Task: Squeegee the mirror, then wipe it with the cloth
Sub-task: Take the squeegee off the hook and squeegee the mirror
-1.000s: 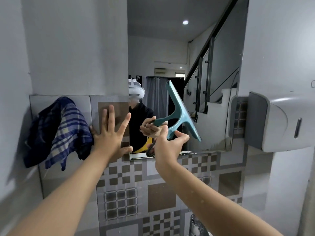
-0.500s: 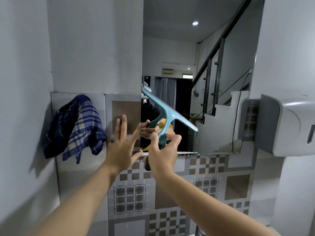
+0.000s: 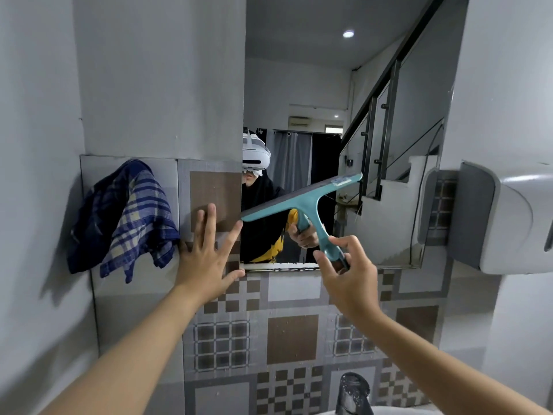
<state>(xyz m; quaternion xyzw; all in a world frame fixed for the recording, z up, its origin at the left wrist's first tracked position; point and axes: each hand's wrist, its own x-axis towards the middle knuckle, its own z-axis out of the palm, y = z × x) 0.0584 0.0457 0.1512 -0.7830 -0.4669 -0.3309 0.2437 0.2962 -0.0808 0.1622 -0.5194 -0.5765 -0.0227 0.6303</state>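
The right hand [image 3: 348, 283] grips the squeegee [image 3: 302, 205] handle low on the mirror [image 3: 329, 85], the left hand [image 3: 206, 259] is spread flat, so press the blade flat and pull evenly.

Home washroom: mirror [image 3: 329, 100], tap [image 3: 354, 393]

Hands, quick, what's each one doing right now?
Left hand: open, fingers spread flat on the tiled wall.
Right hand: closed on the squeegee handle.
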